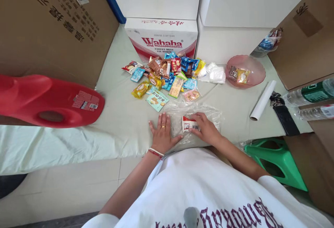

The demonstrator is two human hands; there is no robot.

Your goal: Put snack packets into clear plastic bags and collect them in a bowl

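My left hand [162, 134] lies flat with its fingers spread, on the left edge of a clear plastic bag [208, 111] spread on the cloth. My right hand [206, 128] grips a small red and white snack packet [186, 124] by its right end, over the bag. Just beyond my hands is a pile of wrapped snacks [161, 68] in brown, blue, yellow and red. A light-blue square packet [157, 100] and a pink packet [191, 95] lie at the pile's near side.
Behind the pile stands a Wahaha carton [161, 37]. To the right are folded white plastic bags [217, 73], a pink bowl [231, 64] holding two packets, a white roll [263, 100], a black strap-like item [285, 118] and bottles [313, 94]. A red jug [65, 92] lies left; a green stool [292, 172] stands below.
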